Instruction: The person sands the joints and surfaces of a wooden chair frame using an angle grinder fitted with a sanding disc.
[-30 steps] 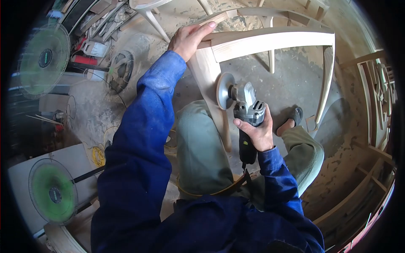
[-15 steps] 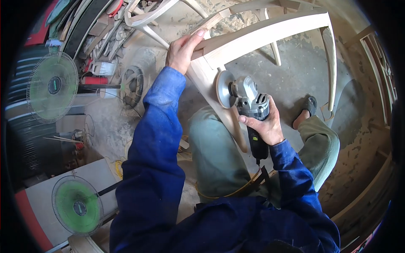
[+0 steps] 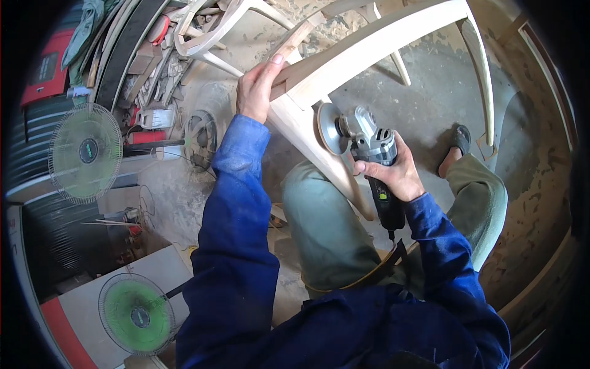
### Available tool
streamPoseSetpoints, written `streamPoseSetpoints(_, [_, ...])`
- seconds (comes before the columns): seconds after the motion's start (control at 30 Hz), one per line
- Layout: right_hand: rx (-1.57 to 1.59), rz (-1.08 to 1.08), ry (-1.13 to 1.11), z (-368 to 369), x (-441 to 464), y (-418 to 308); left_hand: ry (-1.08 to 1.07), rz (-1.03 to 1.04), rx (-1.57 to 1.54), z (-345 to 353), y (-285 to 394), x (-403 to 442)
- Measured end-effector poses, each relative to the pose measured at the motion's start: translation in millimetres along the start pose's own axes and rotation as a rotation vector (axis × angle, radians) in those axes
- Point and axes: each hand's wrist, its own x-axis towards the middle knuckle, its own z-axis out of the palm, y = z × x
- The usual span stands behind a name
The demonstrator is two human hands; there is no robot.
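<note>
My left hand point(image 3: 255, 91) is wrapped round the corner of a pale wooden chair frame point(image 3: 375, 52), thumb on top near the joint. The frame lies tilted, with one leg point(image 3: 319, 154) slanting down across my right-hand side of the near knee. In my right hand point(image 3: 399, 169) is an angle grinder point(image 3: 372, 144), gripped round its body with the black handle pointing toward me. Its round sanding disc point(image 3: 332, 128) stands against the side of that leg, just below the corner joint. Whether the disc is spinning cannot be told.
Two green fans point(image 3: 86, 150) stand at the left, the nearer fan point(image 3: 136, 315) lower down. Another chair frame point(image 3: 221, 31) and a heap of wood scraps point(image 3: 163, 67) lie at the upper left. A cord point(image 3: 344, 284) crosses my lap.
The whole view has shifted slightly. The grinder's disc stays at about the same part of the leg, and both hands keep their hold.
</note>
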Motion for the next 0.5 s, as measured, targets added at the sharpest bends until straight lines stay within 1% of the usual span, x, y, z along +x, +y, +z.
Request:
streamPoseSetpoints(0.07, [0.041, 0.057, -0.021, -0.8, 0.4, -9.2, -0.002, 0.007, -0.022, 1.8, 7.3, -3.4])
streamPoseSetpoints(0.17, [0.003, -0.009, -0.066, 1.6, 4.9, -11.6, 0.003, 0.009, -0.025, 0.5, 6.2, -4.4])
streamPoseSetpoints(0.3, [0.026, 0.018, -0.108, 3.8, 6.0, -16.3, 0.007, -0.005, -0.035, 1.1, 5.6, -6.4])
streamPoseSetpoints(0.37, [0.038, 0.016, -0.105, 4.1, 5.8, -16.4, 0.011, -0.03, -0.057, 2.6, 6.7, -7.5])
streamPoseSetpoints(0.5, [0.021, 0.008, -0.069, 2.8, 6.1, -12.2, 0.004, -0.005, -0.026, -0.5, 5.1, -9.1])
